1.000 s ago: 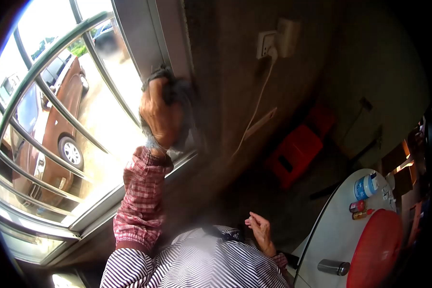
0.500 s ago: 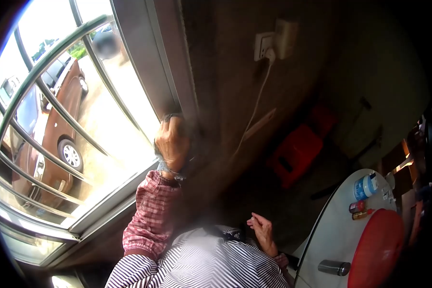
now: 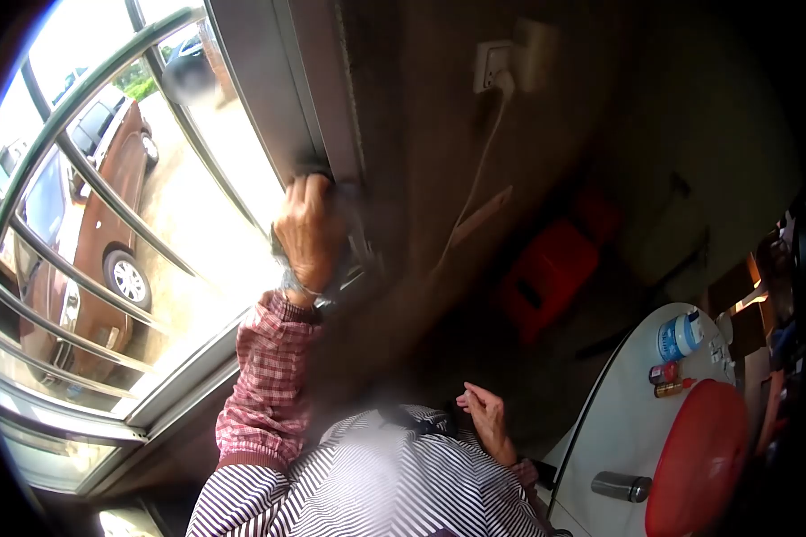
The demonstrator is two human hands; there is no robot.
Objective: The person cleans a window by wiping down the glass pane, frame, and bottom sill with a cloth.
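My left hand (image 3: 309, 233), in a red checked sleeve, is pressed against the window frame (image 3: 282, 85) with its fingers curled closed. Bunched under the fingers is a dark cloth (image 3: 308, 168); most of it is hidden, and greyish material also shows beside the wrist. Low at my right side, my right hand (image 3: 486, 419) hangs free in front of the striped clothing (image 3: 367, 474). Its fingers are loosely bent and partly spread, holding nothing.
Curved metal bars (image 3: 107, 67) stand outside the window, with a brown car (image 3: 107, 224) beyond. A plugged cord (image 3: 485, 152) runs down the wall. A red stool (image 3: 551, 286) is behind a table (image 3: 591, 430) bearing a red lid-like disc (image 3: 703, 456), bottles and a metal cylinder (image 3: 620, 486).
My left hand has slid a little up and left along the window frame with the dark cloth. My right hand stays nearly where it was. The whole view has shifted slightly.
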